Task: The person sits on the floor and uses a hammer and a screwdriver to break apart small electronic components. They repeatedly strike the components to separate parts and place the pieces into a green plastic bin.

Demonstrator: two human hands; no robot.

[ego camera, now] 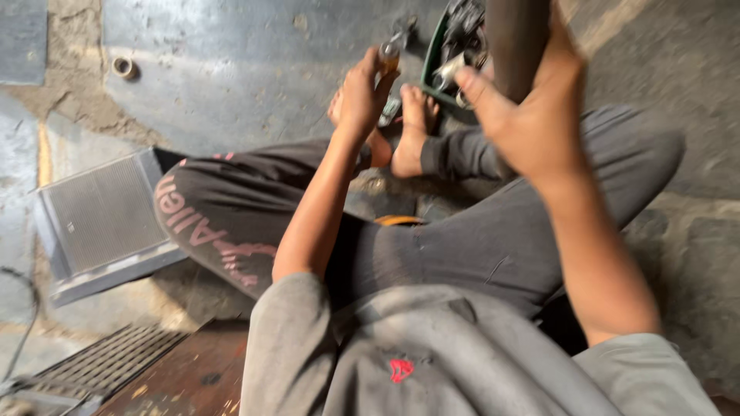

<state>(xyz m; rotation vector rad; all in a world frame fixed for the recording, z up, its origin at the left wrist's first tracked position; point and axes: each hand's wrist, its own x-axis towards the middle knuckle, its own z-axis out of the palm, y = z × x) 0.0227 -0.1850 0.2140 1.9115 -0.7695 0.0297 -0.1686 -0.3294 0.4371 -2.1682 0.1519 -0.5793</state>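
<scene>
I sit cross-legged on a concrete floor, looking down at my legs in dark trousers. My left hand (361, 96) is closed around a small tool with an orange handle (388, 55), held out above my bare feet (408, 131). Raised closer to the camera, my right hand (532, 115) wraps around a thick dark cylindrical pipe (515, 38) that stands upright and runs out of the top of the frame. The picture is blurred by motion.
A green tray (433, 54) with metal parts lies beyond my feet. A flat finned radiator-like panel (100, 219) rests on the floor at left, a metal grille (100, 362) at bottom left, a small ring (122, 67) at top left.
</scene>
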